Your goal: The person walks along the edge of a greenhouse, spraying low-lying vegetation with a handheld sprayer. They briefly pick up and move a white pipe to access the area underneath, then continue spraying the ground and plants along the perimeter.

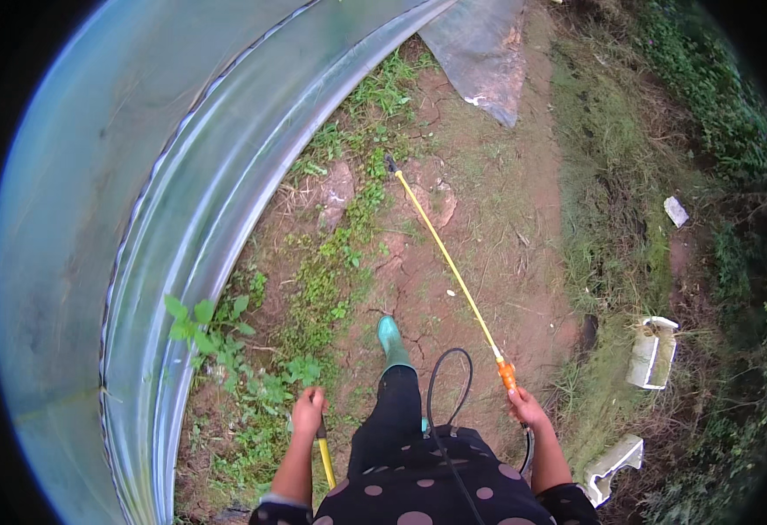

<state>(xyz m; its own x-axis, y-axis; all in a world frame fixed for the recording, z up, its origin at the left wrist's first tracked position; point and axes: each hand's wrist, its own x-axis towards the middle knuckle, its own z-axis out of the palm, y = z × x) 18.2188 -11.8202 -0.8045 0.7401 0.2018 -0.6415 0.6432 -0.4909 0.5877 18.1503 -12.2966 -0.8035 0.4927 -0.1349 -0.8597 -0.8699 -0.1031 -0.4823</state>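
My right hand (526,408) is closed around the grip end of a spray wand, just below its orange fitting (507,374). The wand's thin yellow tube (450,261) slants forward and left to a dark nozzle (390,164) over the weeds. A black hose (432,385) loops up in front of my body. At the lower left, my left hand (308,409) is wrapped around the dark top of a yellow lever (325,462), whose lower end is hidden by my clothes. A leafy green plant (201,325) grows ahead of that hand.
Clear plastic sheeting (191,236) curves along the left, with low weeds (331,254) at its foot. Bare cracked soil (523,245) lies ahead, under a grey sheet flap (488,70). Broken white foam boxes (653,354) lie in grass on the right. My green boot (392,341) is forward.
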